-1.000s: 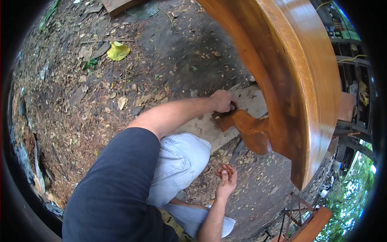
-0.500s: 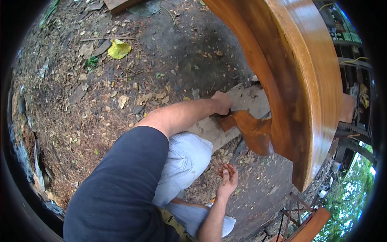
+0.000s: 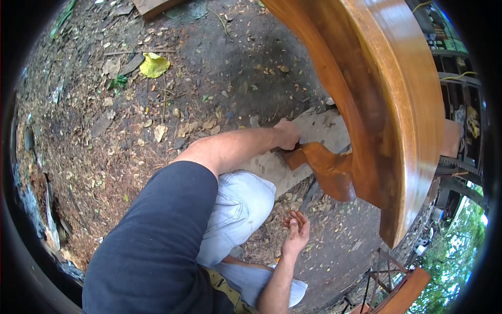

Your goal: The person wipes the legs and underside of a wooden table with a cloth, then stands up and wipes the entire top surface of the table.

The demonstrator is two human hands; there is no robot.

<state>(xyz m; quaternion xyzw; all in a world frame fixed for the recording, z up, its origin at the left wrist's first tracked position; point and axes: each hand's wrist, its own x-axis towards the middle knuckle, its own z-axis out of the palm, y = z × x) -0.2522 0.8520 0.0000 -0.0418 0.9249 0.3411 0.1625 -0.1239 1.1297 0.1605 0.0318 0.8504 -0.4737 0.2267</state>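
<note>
- At left, the left hand [image 3: 286, 134], fingers bent, meets the far end of the curved leg [image 3: 332, 175] over a board [image 3: 324, 128]; its exact grip is hidden, so clamping cannot be told.
- Nearer, the right hand [image 3: 296, 238] half-curls, fingers apart, empty.
- At right, the leg joins a glossy frame [image 3: 418, 104]; light, even contact along the curves seems best.

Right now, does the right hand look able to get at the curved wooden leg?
Probably yes: the right hand looks free, with no obstacle visible between it and the curved wooden leg. The left hand is at the leg's narrow end, leaving its wide curve seemingly unblocked.
</note>
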